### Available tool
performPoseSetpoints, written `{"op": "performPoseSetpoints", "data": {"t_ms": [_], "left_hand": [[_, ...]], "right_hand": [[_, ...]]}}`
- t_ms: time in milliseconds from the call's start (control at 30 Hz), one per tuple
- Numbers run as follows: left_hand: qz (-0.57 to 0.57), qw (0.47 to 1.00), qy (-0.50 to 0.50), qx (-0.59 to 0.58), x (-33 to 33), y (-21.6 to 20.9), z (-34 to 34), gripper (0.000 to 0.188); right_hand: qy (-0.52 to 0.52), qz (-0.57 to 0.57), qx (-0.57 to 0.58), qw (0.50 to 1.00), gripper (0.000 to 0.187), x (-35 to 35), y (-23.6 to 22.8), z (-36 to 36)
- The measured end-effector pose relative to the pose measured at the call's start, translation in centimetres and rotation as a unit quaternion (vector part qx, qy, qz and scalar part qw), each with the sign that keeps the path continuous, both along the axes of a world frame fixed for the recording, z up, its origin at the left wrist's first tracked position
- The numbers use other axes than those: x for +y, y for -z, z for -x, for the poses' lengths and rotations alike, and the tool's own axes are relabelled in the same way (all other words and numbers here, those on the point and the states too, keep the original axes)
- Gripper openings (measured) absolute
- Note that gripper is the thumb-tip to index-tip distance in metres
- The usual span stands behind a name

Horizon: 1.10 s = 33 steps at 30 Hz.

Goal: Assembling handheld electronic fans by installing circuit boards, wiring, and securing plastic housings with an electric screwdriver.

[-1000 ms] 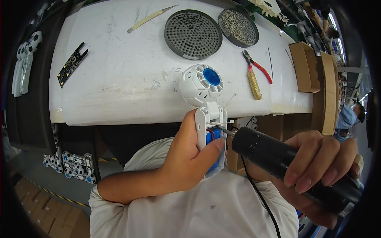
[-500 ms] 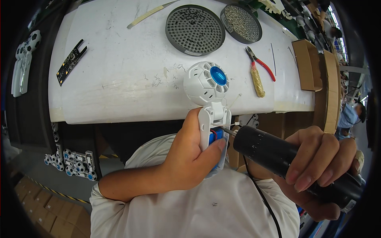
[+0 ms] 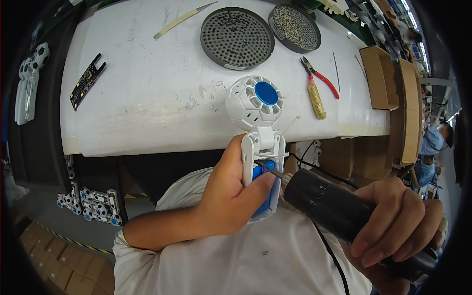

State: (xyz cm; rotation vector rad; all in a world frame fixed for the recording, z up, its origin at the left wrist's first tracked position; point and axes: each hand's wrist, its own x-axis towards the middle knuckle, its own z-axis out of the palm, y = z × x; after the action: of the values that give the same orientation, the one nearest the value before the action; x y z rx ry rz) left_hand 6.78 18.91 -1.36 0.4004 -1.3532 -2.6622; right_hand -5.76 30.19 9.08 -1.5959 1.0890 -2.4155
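My left hand (image 3: pixel 223 189) grips the open handle of a small white handheld fan (image 3: pixel 254 105), its round head with the blue centre disc pointing away from me. Inside the handle sits a blue battery (image 3: pixel 265 189) with thin red and black wires at its upper end, and my left thumb presses against it. My right hand (image 3: pixel 393 221) is wrapped round a black electric screwdriver (image 3: pixel 329 204). The screwdriver's thin bit reaches into the handle, by the wires at the top of the battery. Whether the tip touches anything there I cannot tell.
Beyond the fan lie a round tray of black screws (image 3: pixel 237 39), a tray of silver screws (image 3: pixel 295 28), red-handled cutters (image 3: pixel 314 91), tweezers (image 3: pixel 184 19) and a black circuit board (image 3: pixel 87 82). A cardboard box (image 3: pixel 378 78) stands right. The screwdriver's black cable (image 3: pixel 332 255) hangs over my lap.
The screwdriver and my right hand have shifted slightly left and down, moving the bit from the handle's right edge toward the battery wires. My left hand still holds the fan, tilted slightly differently.
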Motion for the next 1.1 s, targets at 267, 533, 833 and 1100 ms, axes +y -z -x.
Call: {"op": "performPoseSetpoints", "data": {"t_ms": [267, 533, 833, 1100], "left_hand": [[0.000, 1.000, -0.013, -0.002, 0.3, -0.1, -0.2, 0.043], [0.052, 0.998, -0.017, -0.001, 0.7, 0.3, -0.5, 0.045], [0.100, 0.995, -0.020, -0.014, 0.7, 0.3, -0.2, 0.048], [0.025, 0.999, -0.012, -0.035, 0.7, 0.4, -0.4, 0.046]], "right_hand": [[-0.168, -0.156, 0.029, 0.973, 0.047, -1.2, -1.3, 1.5], [-0.272, -0.296, 0.062, 0.913, 0.045, -1.3, -3.6, 1.5], [-0.151, -0.390, 0.080, 0.905, 0.044, -0.2, -4.6, 0.5], [-0.165, -0.231, 0.065, 0.957, 0.044, 2.1, -1.3, 2.5]]}}
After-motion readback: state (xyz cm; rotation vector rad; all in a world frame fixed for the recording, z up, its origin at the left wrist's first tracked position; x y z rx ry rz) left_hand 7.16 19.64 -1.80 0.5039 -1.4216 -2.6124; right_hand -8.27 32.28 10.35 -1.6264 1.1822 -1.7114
